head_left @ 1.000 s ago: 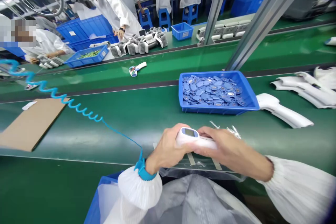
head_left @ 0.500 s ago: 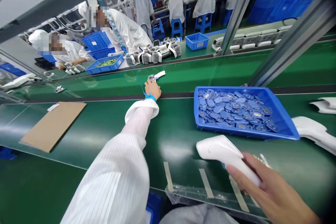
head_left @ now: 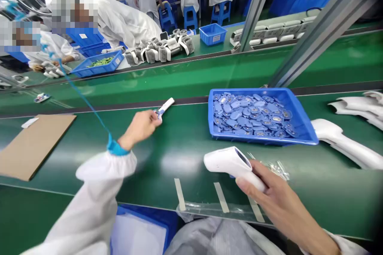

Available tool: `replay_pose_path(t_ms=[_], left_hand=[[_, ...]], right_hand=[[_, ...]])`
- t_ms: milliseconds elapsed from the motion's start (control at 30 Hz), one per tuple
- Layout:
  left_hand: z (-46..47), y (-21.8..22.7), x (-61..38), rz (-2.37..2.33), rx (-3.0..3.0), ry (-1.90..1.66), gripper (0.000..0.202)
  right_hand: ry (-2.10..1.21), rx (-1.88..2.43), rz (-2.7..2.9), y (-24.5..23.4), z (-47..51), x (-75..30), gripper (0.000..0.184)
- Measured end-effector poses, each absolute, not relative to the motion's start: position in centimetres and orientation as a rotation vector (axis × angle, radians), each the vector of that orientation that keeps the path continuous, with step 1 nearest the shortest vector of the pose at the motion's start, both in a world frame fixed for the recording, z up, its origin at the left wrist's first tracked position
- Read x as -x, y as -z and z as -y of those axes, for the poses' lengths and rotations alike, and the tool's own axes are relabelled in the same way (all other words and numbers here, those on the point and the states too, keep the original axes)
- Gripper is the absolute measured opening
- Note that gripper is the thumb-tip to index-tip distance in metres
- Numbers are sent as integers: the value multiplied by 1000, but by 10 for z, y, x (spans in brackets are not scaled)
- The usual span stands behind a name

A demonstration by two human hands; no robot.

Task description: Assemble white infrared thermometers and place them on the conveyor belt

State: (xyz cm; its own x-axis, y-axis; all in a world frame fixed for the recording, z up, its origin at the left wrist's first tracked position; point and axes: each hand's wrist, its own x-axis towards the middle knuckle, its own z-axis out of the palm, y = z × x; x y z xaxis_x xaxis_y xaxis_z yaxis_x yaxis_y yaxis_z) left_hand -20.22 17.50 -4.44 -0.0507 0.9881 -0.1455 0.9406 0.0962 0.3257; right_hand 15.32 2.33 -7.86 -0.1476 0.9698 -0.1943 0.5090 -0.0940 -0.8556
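Note:
My right hand [head_left: 275,187] grips the handle of a white gun-shaped thermometer casing [head_left: 227,161]. Its head points left, and a dark oval opening shows on its back end. Over the near green surface, my left hand [head_left: 143,126] pinches one end of a white thermometer part [head_left: 166,106] with some blue on it; the fingers partly cover that end. A blue tray [head_left: 305,127] full of small blue oval pieces [head_left: 254,112] stands beyond the right hand. Thin clear and metallic-looking small parts [head_left: 279,170] lie beside that hand.
More white casings [head_left: 350,143] lie to the right of the tray. Brown cardboard [head_left: 38,143] lies at left. A metal post [head_left: 317,28] rises behind the tray. The green belt [head_left: 134,85] runs across, with co-workers and a blue bin [head_left: 116,60] beyond.
My left hand has taken the white part off the far belt and drawn it back toward me. My right hand has turned the casing, showing its opening. The view has shifted.

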Motion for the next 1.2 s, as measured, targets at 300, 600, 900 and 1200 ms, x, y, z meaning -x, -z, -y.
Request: replay_pose_path(t_ms=[300, 600, 900, 1200], left_hand=[[-23, 59, 71, -1302, -1665, -617, 42], [-4, 75, 46, -1261, -1898, -532, 20], [0, 71, 46, -1310, -2210, -443, 30], [0, 78, 51, -1273, -2018, -598, 28]], right_hand=[[-851, 1267, 1774, 69, -24, -114, 38], [-20, 1352, 1826, 61, -32, -72, 61], [21, 1333, 1788, 57, -17, -73, 53], [38, 1334, 1865, 63, -22, -72, 53]])
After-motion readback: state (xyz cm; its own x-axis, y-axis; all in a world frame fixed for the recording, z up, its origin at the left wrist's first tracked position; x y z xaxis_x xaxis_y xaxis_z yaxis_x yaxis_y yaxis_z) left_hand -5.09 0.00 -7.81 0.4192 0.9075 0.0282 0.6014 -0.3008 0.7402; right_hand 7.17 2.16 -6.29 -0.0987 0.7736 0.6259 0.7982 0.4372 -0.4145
